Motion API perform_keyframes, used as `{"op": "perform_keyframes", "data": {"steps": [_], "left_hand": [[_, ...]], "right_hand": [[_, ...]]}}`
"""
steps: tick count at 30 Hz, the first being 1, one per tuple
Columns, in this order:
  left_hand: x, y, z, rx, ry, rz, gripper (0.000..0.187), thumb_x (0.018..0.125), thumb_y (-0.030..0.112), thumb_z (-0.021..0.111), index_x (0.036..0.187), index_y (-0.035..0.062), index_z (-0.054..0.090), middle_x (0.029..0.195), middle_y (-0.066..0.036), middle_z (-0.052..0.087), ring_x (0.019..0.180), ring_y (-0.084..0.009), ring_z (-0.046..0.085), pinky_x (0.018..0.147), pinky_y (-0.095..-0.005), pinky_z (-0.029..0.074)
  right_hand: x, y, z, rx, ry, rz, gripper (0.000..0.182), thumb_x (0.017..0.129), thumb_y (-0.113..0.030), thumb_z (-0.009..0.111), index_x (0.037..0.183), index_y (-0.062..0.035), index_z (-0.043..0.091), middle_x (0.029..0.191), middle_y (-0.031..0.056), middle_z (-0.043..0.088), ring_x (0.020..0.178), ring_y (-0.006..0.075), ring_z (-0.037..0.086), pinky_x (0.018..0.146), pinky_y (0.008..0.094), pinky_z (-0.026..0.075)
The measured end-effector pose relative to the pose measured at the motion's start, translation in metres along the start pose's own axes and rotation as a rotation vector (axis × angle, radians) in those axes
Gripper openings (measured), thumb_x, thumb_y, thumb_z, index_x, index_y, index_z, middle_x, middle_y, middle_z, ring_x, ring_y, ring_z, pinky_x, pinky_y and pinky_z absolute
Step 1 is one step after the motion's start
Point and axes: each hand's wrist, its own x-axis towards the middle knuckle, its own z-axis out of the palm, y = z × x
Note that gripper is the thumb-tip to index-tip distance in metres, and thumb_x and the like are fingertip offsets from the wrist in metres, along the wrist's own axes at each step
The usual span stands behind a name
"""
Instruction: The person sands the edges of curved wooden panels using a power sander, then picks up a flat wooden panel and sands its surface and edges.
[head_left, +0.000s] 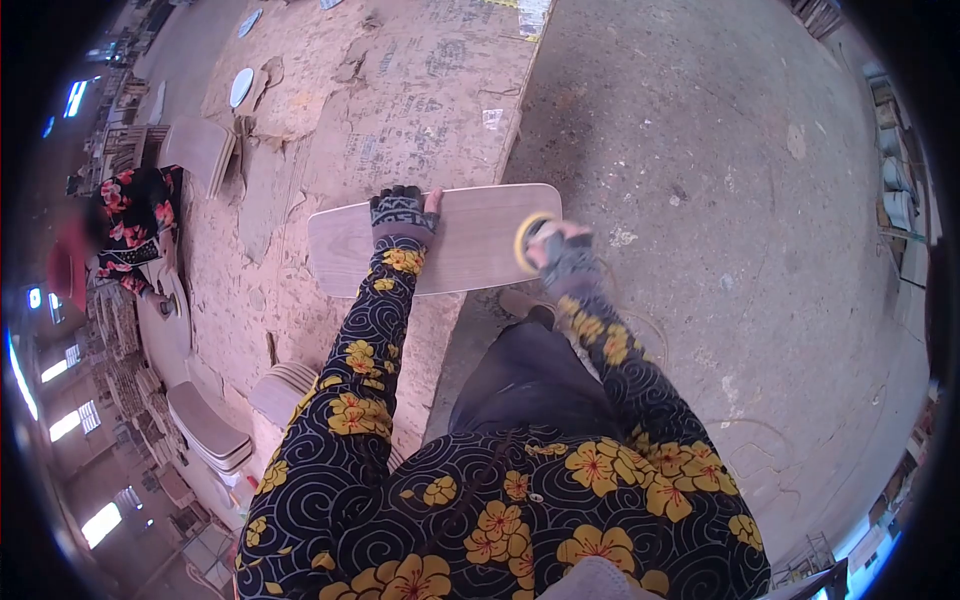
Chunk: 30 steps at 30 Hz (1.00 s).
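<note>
A pale wooden board (pixel 470 235) with rounded corners lies across the edge of a cardboard-covered work table, its right part overhanging the floor. My left hand (pixel 404 215), in a dark patterned glove with bare fingertips, rests on the board near its upper edge, thumb apart from the other fingers. At the board's right end my right hand (pixel 566 250), gloved and blurred, is wrapped round a round tool with a yellow rim (pixel 524 243). The tool's underside is hidden.
The table (pixel 400 110) carries a stack of boards (pixel 205 150) at the upper left and more stacks (pixel 210 425) at the lower left. A co-worker (pixel 130 225) handles another board at the far left. A thin cord lies on the concrete floor (pixel 700 200).
</note>
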Motion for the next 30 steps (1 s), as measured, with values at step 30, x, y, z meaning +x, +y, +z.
{"op": "perform_keyframes", "data": {"steps": [30], "left_hand": [[-0.001,0.002,-0.005,0.005,0.031,0.041,0.049,0.099,0.049,0.046,0.101,0.0063,0.071,0.098,-0.015,0.069,0.099,-0.0317,0.064,0.092,-0.0463,0.044]], "right_hand": [[0.105,0.026,-0.020,-0.025,-0.173,0.180,0.058,0.080,-0.039,0.074,0.124,-0.0066,0.054,0.118,0.0203,0.054,0.108,0.0369,0.058,0.096,0.0450,0.047]]}}
